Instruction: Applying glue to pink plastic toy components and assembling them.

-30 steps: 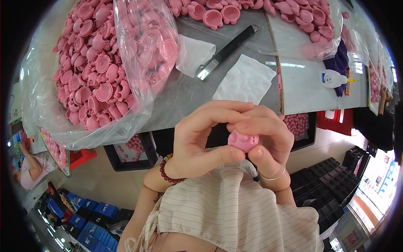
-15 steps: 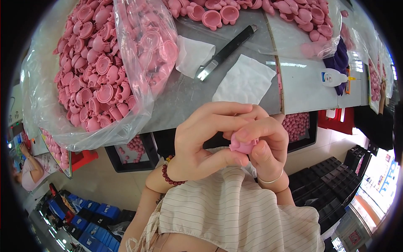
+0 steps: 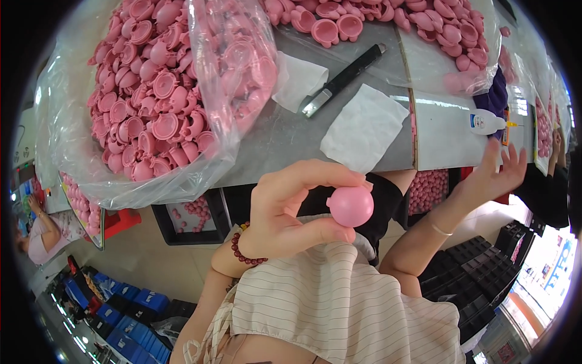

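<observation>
since a second ago the right hand (image 3: pixel 494 176) is letting go and reaching, fingers spread, toward the table (image 3: pixel 273 139); below its edge the left hand (image 3: pixel 291 212) is pinching the pink ball (image 3: pixel 350 206) alone

A ball (image 3: pixel 350 205) is held in the left hand (image 3: pixel 291 209) just before the table (image 3: pixel 273 142) edge — the right hand (image 3: pixel 494 176) is spread well to its right, below a glue bottle (image 3: pixel 485 122). A bag of shells (image 3: pixel 157 97) lies on the table at left, a knife (image 3: pixel 342 79) and cloth (image 3: pixel 364 127) behind the ball.
</observation>
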Demonstrator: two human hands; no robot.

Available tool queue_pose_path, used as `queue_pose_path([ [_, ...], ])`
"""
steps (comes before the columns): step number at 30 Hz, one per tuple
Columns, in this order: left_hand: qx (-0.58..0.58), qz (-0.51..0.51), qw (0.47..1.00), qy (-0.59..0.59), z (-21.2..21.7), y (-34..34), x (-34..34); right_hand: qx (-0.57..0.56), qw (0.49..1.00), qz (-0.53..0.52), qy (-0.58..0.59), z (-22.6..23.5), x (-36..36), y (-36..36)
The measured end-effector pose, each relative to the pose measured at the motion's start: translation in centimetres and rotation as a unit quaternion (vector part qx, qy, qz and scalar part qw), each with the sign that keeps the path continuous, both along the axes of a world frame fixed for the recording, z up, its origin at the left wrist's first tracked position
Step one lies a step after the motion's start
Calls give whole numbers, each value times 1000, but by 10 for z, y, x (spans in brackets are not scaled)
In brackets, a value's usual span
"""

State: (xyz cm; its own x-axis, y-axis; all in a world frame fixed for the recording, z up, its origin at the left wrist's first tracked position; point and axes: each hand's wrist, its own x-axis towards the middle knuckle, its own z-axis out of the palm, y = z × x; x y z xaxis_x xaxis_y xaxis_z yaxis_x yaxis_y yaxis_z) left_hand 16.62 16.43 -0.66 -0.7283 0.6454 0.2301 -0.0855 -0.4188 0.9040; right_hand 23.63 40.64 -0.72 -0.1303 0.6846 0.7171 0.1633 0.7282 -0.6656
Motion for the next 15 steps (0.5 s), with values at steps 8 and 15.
queue_pose_path([
  [8,-38,183,903,386,18,-61,-18,-104,986,24,-130,-8,12,48],
  [15,-231,681,621,312,-2,-215,-72,-166,951,244,94,-3,5,11],
])
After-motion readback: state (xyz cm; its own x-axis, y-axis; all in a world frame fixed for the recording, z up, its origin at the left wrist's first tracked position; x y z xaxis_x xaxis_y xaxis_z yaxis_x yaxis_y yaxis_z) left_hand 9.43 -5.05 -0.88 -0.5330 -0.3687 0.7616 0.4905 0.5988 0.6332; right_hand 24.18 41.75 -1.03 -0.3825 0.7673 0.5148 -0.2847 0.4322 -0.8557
